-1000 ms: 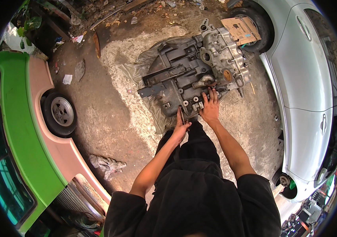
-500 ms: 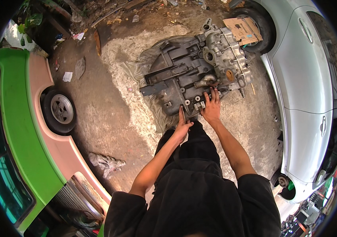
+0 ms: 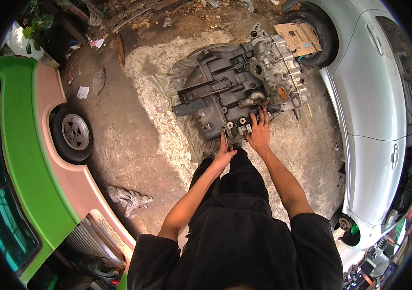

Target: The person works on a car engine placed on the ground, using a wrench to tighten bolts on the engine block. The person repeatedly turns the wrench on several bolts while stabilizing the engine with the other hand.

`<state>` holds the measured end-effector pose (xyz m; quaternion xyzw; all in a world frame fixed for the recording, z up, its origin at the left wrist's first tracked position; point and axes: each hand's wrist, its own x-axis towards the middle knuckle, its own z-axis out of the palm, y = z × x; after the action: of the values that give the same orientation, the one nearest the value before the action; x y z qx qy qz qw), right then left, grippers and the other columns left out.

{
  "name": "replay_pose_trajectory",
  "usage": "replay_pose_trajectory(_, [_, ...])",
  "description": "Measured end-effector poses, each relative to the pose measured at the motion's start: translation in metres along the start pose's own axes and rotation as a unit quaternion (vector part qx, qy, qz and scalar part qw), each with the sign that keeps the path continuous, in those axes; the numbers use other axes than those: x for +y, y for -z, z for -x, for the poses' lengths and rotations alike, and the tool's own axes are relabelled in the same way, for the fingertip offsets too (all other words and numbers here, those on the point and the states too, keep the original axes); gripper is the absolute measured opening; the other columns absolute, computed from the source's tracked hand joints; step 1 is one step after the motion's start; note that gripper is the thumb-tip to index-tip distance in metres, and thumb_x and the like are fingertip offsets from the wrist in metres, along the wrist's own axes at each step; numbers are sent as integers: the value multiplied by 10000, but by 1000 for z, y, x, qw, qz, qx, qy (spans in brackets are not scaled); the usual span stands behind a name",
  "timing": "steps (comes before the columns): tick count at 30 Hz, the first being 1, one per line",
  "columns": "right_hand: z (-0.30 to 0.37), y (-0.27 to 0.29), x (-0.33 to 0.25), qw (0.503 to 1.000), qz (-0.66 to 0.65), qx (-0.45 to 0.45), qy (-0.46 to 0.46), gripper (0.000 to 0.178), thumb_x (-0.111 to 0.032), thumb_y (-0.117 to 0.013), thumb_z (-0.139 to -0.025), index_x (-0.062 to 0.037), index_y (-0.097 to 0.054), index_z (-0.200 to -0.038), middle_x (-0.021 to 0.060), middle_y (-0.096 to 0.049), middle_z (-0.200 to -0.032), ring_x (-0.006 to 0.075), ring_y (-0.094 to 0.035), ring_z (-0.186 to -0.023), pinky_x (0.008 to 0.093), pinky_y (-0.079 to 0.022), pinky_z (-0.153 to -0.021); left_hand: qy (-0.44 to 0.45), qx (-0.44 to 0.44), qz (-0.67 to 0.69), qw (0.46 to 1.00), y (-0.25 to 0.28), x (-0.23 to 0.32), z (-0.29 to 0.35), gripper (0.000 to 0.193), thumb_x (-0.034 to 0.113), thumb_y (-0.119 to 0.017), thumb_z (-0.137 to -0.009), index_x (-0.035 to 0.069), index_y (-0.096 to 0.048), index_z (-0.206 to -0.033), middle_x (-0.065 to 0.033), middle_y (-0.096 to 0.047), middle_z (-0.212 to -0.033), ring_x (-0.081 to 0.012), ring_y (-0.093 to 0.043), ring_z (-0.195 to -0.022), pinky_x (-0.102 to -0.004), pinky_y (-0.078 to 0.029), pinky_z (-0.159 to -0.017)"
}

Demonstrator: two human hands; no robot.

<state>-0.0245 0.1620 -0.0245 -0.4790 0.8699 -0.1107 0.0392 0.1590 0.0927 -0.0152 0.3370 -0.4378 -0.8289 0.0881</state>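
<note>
A dark metal engine block [image 3: 201, 121] lies on a grey cloth [image 3: 167, 79], with a lighter aluminium cylinder head [image 3: 276, 58] along its right side. My left hand [image 3: 224, 155] is at the block's near edge, its index finger stretched forward against the metal and the other fingers curled. A thin strip shows beside that finger, but what it is I cannot make out. To the right, my right hand [image 3: 260, 131] rests on the block with fingers spread, just below a rusty pipe fitting [image 3: 253, 99].
A green and pink car [image 3: 49, 159] stands at the left, a silver car [image 3: 375, 96] at the right. Cardboard [image 3: 298, 38] leans on the silver car's wheel. A crumpled plastic sheet [image 3: 129, 199] lies on the floor [image 3: 124, 135]. Litter is scattered at the far side.
Both hands keep almost the same place on the engine block. The view has shifted very slightly.
</note>
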Motion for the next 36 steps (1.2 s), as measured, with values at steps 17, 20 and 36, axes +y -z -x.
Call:
replay_pose_trajectory(17, [0,3,-1,1000,-9,-4,0,861,-206,-818,-661,-151,-440,-1432,148,-248,-1578,362,-172,-1496,545,-252,-1178,-63,145,-27,987,38,70,-13,163,42,-505,-1019,32,-547,-1176,-74,-634,-825,-113,-574,-682,-279,-478,-631])
replay_pose_trajectory(20, [-1,4,-2,1000,-11,-4,-3,864,-222,-824,-662,-153,-440,-1434,144,-248,-1579,361,-170,-1497,547,-259,-1174,-87,209,-187,956,48,68,-54,197,148,-529,-1025,-10,-566,-1136,-150,-666,-820,-256,-640,-720,-358,-495,-651])
replay_pose_trajectory(36, [0,2,2,1000,5,-16,1,900,-227,-827,-659,-156,-410,-1453,150,-249,-1579,360,-170,-1494,554,-236,-1187,-160,276,-352,880,77,68,-58,176,129,-578,-977,-46,-595,-982,-216,-693,-846,-374,-673,-745,-458,-520,-700])
